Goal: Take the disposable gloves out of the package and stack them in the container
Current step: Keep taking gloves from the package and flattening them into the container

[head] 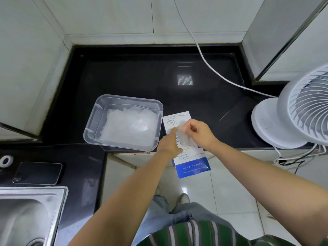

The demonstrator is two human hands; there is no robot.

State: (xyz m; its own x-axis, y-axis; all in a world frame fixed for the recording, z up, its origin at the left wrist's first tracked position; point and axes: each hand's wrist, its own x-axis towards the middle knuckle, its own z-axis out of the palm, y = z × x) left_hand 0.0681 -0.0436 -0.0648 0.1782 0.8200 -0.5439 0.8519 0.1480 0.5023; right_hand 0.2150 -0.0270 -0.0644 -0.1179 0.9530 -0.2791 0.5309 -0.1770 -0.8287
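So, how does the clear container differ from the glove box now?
The container is clear plastic; the box is white and blue card. The container sits on the counter; the box juts over its edge. The right hand pinches a glove at the box; nothing touches the container. Both are rectangular.

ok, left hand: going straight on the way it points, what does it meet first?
Left hand points up-right: first the clear glove pinched by the right hand, over the package; depth unclear.
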